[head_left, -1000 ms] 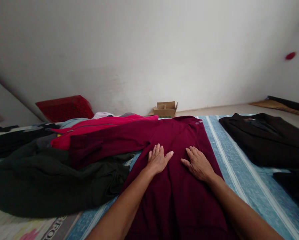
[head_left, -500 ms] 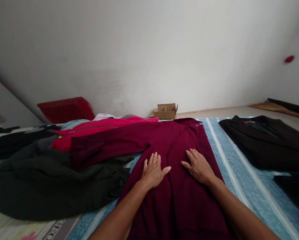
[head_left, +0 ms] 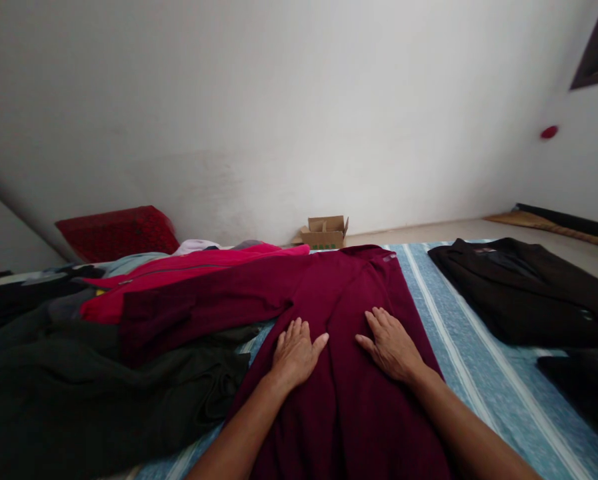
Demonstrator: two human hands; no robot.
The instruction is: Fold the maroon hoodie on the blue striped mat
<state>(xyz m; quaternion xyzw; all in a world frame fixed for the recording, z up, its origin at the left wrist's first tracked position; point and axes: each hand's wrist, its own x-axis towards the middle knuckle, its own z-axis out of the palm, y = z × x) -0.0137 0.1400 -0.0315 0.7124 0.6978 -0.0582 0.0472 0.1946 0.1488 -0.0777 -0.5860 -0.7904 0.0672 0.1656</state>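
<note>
A maroon long-sleeved top point(head_left: 343, 293) lies spread on a blue striped sheet point(head_left: 443, 293), one sleeve stretched out to the left. My left hand point(head_left: 297, 353) rests flat on its left part, thumb apart from the fingers. On the right part lies my right hand point(head_left: 389, 342), also flat with the fingers stretched out. Neither hand grips the cloth. A crease runs down the fabric between them. The maroon sleeve overlaps a dark green garment point(head_left: 103, 393) and a bright pink zipped garment point(head_left: 179, 267).
At the right lies a folded dark brown garment point(head_left: 519, 300), with a black cloth point(head_left: 583, 380) nearer me. An open cardboard box point(head_left: 325, 233) stands by the wall. A red patterned item point(head_left: 121, 233) leans at the back left, behind several more clothes.
The camera view has shifted slightly, so everything sits a little lower and further left. Both hands stay flat on the maroon top in nearly the same places.
</note>
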